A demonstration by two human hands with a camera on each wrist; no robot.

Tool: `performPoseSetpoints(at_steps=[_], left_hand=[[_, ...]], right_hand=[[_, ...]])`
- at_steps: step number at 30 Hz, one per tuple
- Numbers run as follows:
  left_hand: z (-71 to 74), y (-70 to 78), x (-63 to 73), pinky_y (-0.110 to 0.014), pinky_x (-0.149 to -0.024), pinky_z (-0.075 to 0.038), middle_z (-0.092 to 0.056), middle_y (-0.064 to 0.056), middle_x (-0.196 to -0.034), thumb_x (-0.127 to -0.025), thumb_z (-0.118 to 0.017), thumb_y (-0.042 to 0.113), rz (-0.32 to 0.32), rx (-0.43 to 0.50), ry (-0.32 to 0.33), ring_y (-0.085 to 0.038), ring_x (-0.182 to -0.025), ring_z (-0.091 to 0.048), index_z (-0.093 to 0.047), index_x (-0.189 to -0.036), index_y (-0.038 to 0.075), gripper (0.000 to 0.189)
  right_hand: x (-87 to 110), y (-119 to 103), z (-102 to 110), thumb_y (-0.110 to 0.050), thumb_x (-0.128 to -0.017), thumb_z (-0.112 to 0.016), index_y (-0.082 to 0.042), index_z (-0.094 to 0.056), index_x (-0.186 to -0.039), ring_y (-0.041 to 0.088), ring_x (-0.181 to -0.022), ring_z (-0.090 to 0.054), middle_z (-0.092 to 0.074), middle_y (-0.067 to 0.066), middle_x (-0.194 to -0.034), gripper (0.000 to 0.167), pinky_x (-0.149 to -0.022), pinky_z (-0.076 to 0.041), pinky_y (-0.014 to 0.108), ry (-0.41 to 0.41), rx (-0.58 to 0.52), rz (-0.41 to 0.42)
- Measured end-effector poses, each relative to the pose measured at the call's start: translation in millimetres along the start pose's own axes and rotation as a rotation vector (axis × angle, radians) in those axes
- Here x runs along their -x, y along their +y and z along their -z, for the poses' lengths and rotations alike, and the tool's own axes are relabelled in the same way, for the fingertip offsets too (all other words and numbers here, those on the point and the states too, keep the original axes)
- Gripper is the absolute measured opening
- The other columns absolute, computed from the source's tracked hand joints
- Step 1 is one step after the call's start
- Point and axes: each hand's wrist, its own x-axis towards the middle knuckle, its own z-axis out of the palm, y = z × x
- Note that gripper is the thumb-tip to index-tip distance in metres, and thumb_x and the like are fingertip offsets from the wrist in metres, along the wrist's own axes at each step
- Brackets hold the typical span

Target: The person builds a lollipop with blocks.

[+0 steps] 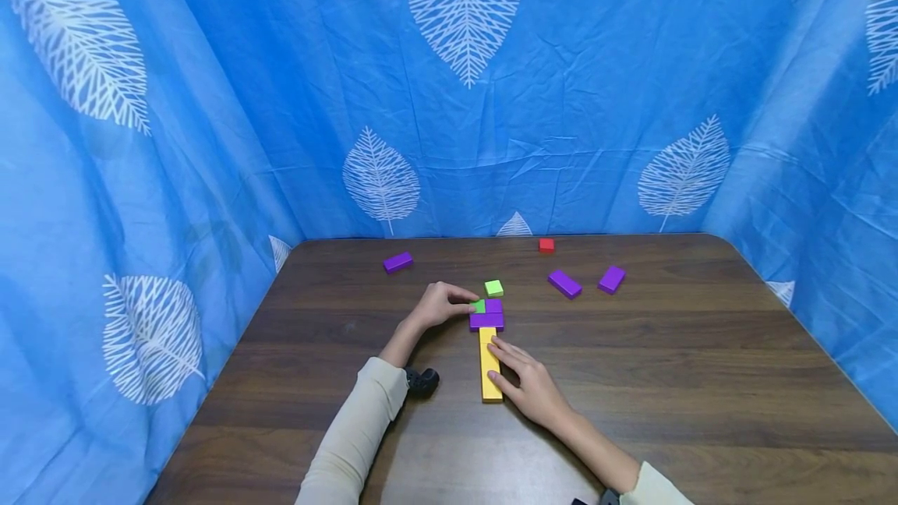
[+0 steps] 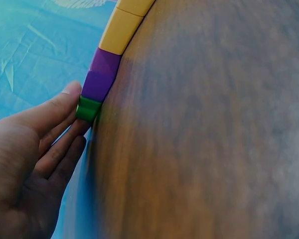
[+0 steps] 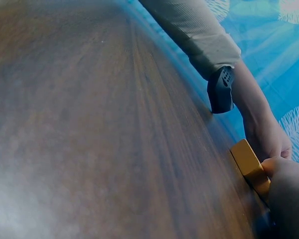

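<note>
My left hand (image 1: 438,305) pinches a green block (image 1: 479,306) between thumb and fingers, at the left of a small purple block (image 1: 494,306). Both lie against the far side of a wider purple block (image 1: 487,321). From there a strip of yellow blocks (image 1: 490,380) runs toward me, with a seam near its far end. Fingertips and thumb of my right hand (image 1: 529,384) rest on the yellow strip, fingers fairly straight. In the left wrist view the green block (image 2: 88,108) sits at the end of the row, touching purple.
Just beyond the row lies a loose light green block (image 1: 494,287). Farther back are a red block (image 1: 546,245) and purple blocks at left (image 1: 397,262) and right (image 1: 564,284). A blue curtain (image 1: 561,100) hangs behind the wooden table (image 1: 666,380).
</note>
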Motion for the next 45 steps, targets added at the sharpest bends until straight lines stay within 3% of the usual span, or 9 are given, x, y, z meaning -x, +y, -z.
performPoseSetpoints(at_steps=[5,10,14,19,23,26,28,35,45], left_hand=[[2.7,-1.6,1.1,-0.027,-0.084,-0.049,-0.069,0.002,-0.100,-0.083,-0.069,0.026,0.004,0.006,0.017,-0.011,-0.097,-0.062,-0.073,-0.102,0.015,0.022],[11.7,-6.0,3.9,-0.031,-0.088,-0.048,-0.068,0.001,-0.104,-0.084,-0.069,0.026,0.048,0.030,0.114,-0.013,-0.101,-0.061,-0.071,-0.106,0.014,0.025],[22.7,-11.9,5.3,-0.033,-0.088,-0.048,-0.067,-0.004,-0.108,-0.084,-0.069,0.022,0.062,0.089,0.231,-0.017,-0.102,-0.061,-0.067,-0.113,0.008,0.032],[41.4,-25.4,6.1,-0.037,-0.085,-0.050,-0.065,-0.014,-0.109,-0.083,-0.070,0.012,0.032,0.175,0.406,-0.025,-0.100,-0.063,-0.059,-0.120,-0.002,0.041],[58.4,-37.6,6.6,-0.039,-0.087,-0.049,-0.065,-0.015,-0.110,-0.081,-0.071,0.014,0.073,0.138,0.562,-0.027,-0.101,-0.062,-0.060,-0.119,-0.002,0.042],[70.1,-46.2,7.0,-0.039,-0.090,-0.047,-0.063,-0.015,-0.113,-0.081,-0.072,0.017,0.134,0.106,0.630,-0.028,-0.105,-0.060,-0.060,-0.120,0.000,0.044],[76.7,-51.3,7.2,-0.040,-0.093,-0.044,-0.061,-0.016,-0.117,-0.082,-0.071,0.016,0.172,0.107,0.636,-0.030,-0.109,-0.057,-0.058,-0.122,0.000,0.045],[87.9,-66.3,8.6,-0.041,-0.100,-0.038,-0.055,-0.017,-0.126,-0.084,-0.069,0.022,0.323,0.029,0.569,-0.031,-0.118,-0.049,-0.055,-0.126,0.003,0.048],[83.3,-78.4,12.1,-0.042,-0.102,-0.035,-0.053,-0.020,-0.127,-0.086,-0.067,0.020,0.394,-0.051,0.482,-0.033,-0.120,-0.047,-0.055,-0.126,0.001,0.046]], right_hand=[[0.1,0,0,-0.024,-0.087,-0.065,-0.005,-0.057,-0.126,0.029,-0.119,-0.049,-0.051,0.009,-0.133,0.043,-0.097,-0.040,0.044,-0.003,0.001,-0.003],[0.1,-1,0,-0.024,-0.088,-0.064,-0.005,-0.058,-0.125,0.029,-0.119,-0.049,-0.051,0.009,-0.132,0.043,-0.097,-0.040,0.044,-0.004,-0.003,-0.005],[-0.1,-2,0,-0.023,-0.087,-0.065,-0.004,-0.058,-0.124,0.030,-0.118,-0.049,-0.052,0.010,-0.131,0.042,-0.096,-0.040,0.044,0.006,-0.003,0.009],[0.1,-2,-1,-0.022,-0.086,-0.066,-0.004,-0.058,-0.124,0.030,-0.118,-0.050,-0.052,0.010,-0.131,0.042,-0.097,-0.040,0.044,0.013,-0.001,0.022],[0.4,-2,-1,-0.022,-0.087,-0.065,-0.004,-0.058,-0.124,0.030,-0.118,-0.049,-0.052,0.010,-0.131,0.043,-0.097,-0.039,0.044,0.008,-0.001,0.023],[0.5,-1,-1,-0.022,-0.086,-0.065,-0.004,-0.058,-0.124,0.030,-0.118,-0.049,-0.052,0.010,-0.131,0.043,-0.097,-0.039,0.044,0.009,-0.003,0.022],[0.6,-1,-1,-0.022,-0.086,-0.065,-0.004,-0.058,-0.124,0.030,-0.118,-0.050,-0.052,0.010,-0.131,0.042,-0.097,-0.039,0.044,0.013,-0.002,0.022],[1.8,0,-1,-0.023,-0.087,-0.065,-0.005,-0.058,-0.124,0.028,-0.119,-0.049,-0.052,0.008,-0.132,0.043,-0.097,-0.039,0.043,0.011,0.004,0.013],[2.3,0,0,-0.024,-0.087,-0.064,-0.006,-0.058,-0.125,0.028,-0.119,-0.049,-0.051,0.008,-0.132,0.043,-0.097,-0.039,0.043,0.007,-0.007,0.007]])
